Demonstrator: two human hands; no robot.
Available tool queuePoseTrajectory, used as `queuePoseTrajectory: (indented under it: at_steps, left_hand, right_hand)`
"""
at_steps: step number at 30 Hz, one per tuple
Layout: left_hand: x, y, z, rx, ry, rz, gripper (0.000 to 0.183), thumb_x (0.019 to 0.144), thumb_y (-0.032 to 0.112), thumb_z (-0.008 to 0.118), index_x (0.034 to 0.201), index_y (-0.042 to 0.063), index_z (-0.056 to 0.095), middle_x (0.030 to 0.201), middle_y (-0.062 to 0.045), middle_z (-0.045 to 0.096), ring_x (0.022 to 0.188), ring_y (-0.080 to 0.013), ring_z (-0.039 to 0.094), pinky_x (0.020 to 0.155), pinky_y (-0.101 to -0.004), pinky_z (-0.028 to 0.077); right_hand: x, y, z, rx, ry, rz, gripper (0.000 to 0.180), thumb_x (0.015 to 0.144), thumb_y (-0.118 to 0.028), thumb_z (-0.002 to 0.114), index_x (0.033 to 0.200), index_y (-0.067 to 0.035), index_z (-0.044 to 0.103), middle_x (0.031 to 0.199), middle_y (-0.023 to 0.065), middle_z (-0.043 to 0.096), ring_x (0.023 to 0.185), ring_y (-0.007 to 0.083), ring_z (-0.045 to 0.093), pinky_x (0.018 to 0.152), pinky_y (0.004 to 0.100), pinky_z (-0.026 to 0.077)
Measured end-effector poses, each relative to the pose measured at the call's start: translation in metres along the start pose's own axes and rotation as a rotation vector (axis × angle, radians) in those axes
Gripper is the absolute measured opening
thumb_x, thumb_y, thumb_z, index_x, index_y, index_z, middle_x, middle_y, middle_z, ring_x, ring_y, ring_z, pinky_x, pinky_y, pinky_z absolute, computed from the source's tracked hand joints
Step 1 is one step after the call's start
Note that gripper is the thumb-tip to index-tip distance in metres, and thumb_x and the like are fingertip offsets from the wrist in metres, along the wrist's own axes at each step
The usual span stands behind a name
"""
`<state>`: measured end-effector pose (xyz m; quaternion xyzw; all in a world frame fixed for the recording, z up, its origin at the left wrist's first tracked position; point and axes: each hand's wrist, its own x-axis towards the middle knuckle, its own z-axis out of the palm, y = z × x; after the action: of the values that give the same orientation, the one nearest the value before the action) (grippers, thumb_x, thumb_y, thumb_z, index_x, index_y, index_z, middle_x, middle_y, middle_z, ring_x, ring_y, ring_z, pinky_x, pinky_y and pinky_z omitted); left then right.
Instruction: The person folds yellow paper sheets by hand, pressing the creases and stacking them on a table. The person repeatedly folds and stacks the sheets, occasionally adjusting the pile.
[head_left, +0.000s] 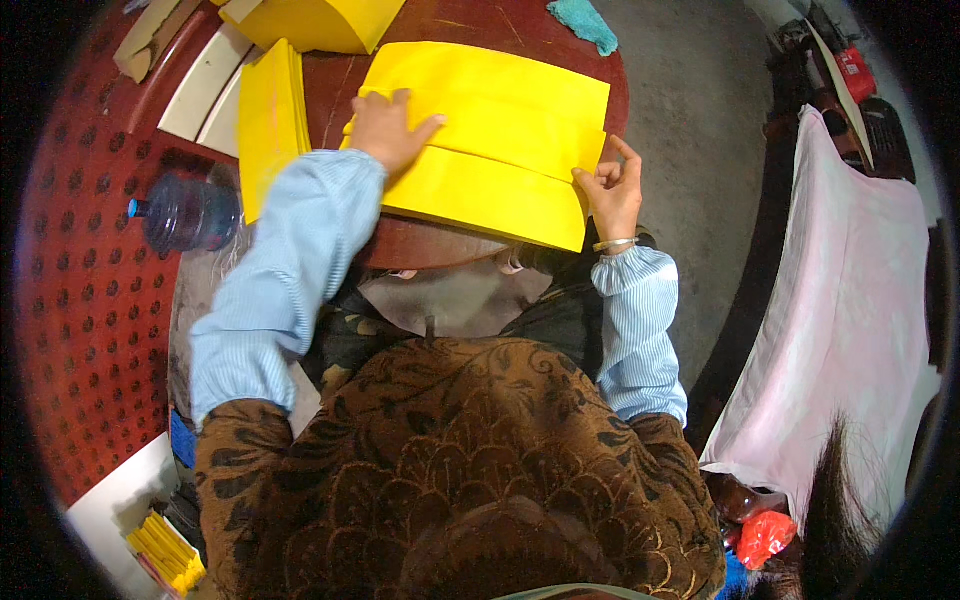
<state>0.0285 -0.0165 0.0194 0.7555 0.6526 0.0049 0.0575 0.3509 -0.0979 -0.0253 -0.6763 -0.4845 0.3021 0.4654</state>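
Before me on a round dark red table (427, 244) lies a stack of yellow paper sheets (495, 97), with a folded strip (487, 191) along the side nearest me. My left hand (390, 131) rests flat on the left part of the yellow paper, thumb spread from the fingers. At the right edge, my right hand (616, 184) pinches the paper near the fold, thumb on top and index finger raised. Its other fingertips are partly hidden. Both forearms wear light blue striped sleeve covers.
Left of the stack stands a yellow folded paper bundle (270, 127); more yellow paper (322, 22) lies behind. A turquoise cloth (585, 26) is at the table's far edge. A large water bottle (191, 213) lies at left. Pale pink cloth (840, 300) covers something at right.
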Motion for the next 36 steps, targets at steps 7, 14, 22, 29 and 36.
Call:
queuePoseTrajectory:
  at_steps: [7,14,22,29,36]
  left_hand:
    - [-0.036,0.034,0.041,0.04,0.152,-0.135,0.108,0.094,0.08,0.043,0.165,0.004,0.017,0.165,-0.04,0.01,0.156,-0.0538,0.003,0.124,-0.0659,0.003]
    - [-0.051,0.022,0.032,0.073,0.08,-0.156,0.103,0.096,0.077,0.042,0.166,0.006,0.018,0.166,-0.038,0.011,0.156,-0.0532,0.004,0.124,-0.0652,0.002]
    - [-0.037,-0.045,0.029,0.092,0.011,-0.182,0.087,0.104,0.07,0.026,0.167,0.012,0.011,0.174,-0.018,0.006,0.161,-0.034,0.001,0.127,-0.0615,0.002]
    - [-0.046,-0.066,0.022,-0.015,0.205,-0.247,0.072,0.108,0.046,0.045,0.164,0.009,0.02,0.173,-0.017,0.008,0.16,-0.0325,0.01,0.128,-0.0501,0.015]
    - [-0.107,-0.004,0.017,-1.685,0.347,-0.392,0.013,0.102,0.007,0.055,0.106,-0.003,0.062,0.111,-0.013,0.063,0.107,-0.0266,0.066,0.1,-0.0369,0.053]
  right_hand:
    - [-0.033,-0.057,-0.007,-0.635,0.255,-0.436,0.076,0.079,-0.011,0.085,0.146,-0.006,0.049,0.118,0.0114,0.068,0.107,0.0282,0.064,0.097,0.0451,0.048]
    - [-0.053,-0.094,0.12,-0.851,-0.195,-0.706,0.057,0.105,-0.036,0.051,0.158,-0.017,0.041,0.167,0.0057,0.036,0.157,0.0248,0.027,0.127,0.0547,0.014]
    - [-0.022,-0.026,0.075,-1.024,-0.215,-0.575,0.062,0.109,-0.044,0.041,0.165,-0.02,0.028,0.173,0.0029,0.023,0.16,0.0236,0.016,0.128,0.0564,0.01]
    - [-0.029,-0.031,0.068,-1.012,-0.228,-0.541,0.064,0.109,-0.048,0.04,0.165,-0.019,0.028,0.173,0.0033,0.021,0.16,0.0238,0.015,0.129,0.0539,0.007]
    - [-0.03,-0.03,0.055,-0.969,-0.218,-0.583,0.064,0.109,-0.048,0.039,0.165,-0.019,0.028,0.173,0.0037,0.022,0.16,0.0248,0.015,0.129,0.0544,0.008]
